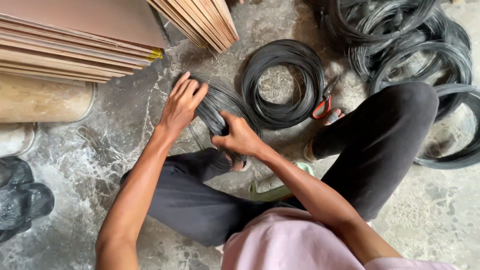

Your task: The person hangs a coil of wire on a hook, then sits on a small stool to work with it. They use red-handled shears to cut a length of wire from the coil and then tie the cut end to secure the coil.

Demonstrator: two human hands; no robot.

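**Gripping a bundle of black wire on the workshop floor**

Crouching low on the mottled concrete floor (115,145), the person has both hands on a bundle of thin black wire (215,107) that lies just in front of the knees. Left hand (181,106) sits on the upper left part of the bundle, fingers fairly straight and laid flat over the strands, thumb tucked under, so it presses and clasps the wire rather than making a fist. Right hand (239,137) is lower down, curled tight around the gathered strands, thumb pointing up along them; it holds the wire firmly.

Just beside the bundle, to its right, a neat round coil of the same black wire (283,82) lies flat on the floor, its edge touching or nearly touching the bundle; I cannot tell which. Red-handled cutters (325,102) rest on the floor against that coil's right edge, close to the person's sandalled foot (330,117). More wire coils (415,45) are heaped at the upper right, overlapping one another, and one runs behind the bent knee in dark trousers (390,135).

Up at the left, a stack of plywood sheets (75,45) lies flat, with a second stack (200,20) angled beside it. A black plastic bag (20,200) sits at the far left edge.
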